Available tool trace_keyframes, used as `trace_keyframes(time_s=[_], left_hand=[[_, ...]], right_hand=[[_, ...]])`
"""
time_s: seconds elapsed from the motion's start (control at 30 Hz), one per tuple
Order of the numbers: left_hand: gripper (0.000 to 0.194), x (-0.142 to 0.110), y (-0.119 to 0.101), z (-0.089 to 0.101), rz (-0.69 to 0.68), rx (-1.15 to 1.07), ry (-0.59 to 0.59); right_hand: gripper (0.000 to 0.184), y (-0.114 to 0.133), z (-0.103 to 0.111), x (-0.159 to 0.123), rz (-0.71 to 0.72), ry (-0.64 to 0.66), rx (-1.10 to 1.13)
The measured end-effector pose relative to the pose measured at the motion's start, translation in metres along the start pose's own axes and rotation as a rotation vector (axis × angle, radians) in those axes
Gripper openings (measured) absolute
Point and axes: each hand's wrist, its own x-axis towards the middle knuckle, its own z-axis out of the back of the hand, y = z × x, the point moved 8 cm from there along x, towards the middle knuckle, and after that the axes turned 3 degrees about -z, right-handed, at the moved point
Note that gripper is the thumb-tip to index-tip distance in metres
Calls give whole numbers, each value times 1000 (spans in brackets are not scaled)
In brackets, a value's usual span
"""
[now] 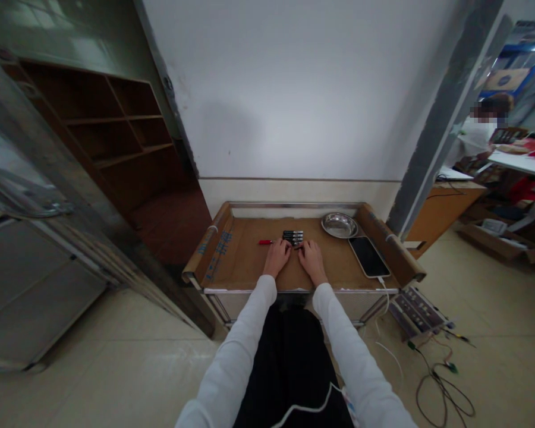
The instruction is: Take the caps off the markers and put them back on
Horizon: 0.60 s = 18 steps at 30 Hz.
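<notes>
Several short black cylinders with silvery ends, like markers or small batteries point(293, 233), lie side by side in a row on the cardboard-covered table point(245, 261). Just in front of them, my left hand point(277, 258) rests with its fingers curled together; what they hold, if anything, is hidden. Close by on the right, my right hand point(311, 261) has its fingers bent inward around a small dark piece at the fingertips, too small to name. Left of the row, a thin red tool with a dark tip point(265, 242) lies beside my left fingers.
A round steel bowl point(339, 226) sits at the back right, and a phone point(369, 257) with a white cable lies before it. Raised cardboard edges point(395, 252) flank the table. An electrical box point(418, 312) and cables are on the floor; another person point(477, 134) is far right.
</notes>
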Motion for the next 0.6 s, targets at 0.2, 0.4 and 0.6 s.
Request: trace_keyframes(time_s=[0.2,0.4,0.6], left_hand=[[10,1,-3,0,-40,-80,29],[11,0,-1,1,-44,-107,7],[9,0,0,-1,-41,-119,25]], right_hand=[[17,2,1,-1,29,17,-7],[19,2,1,-1,21,5,-7],[19,0,2,-2,-35,19,-52]])
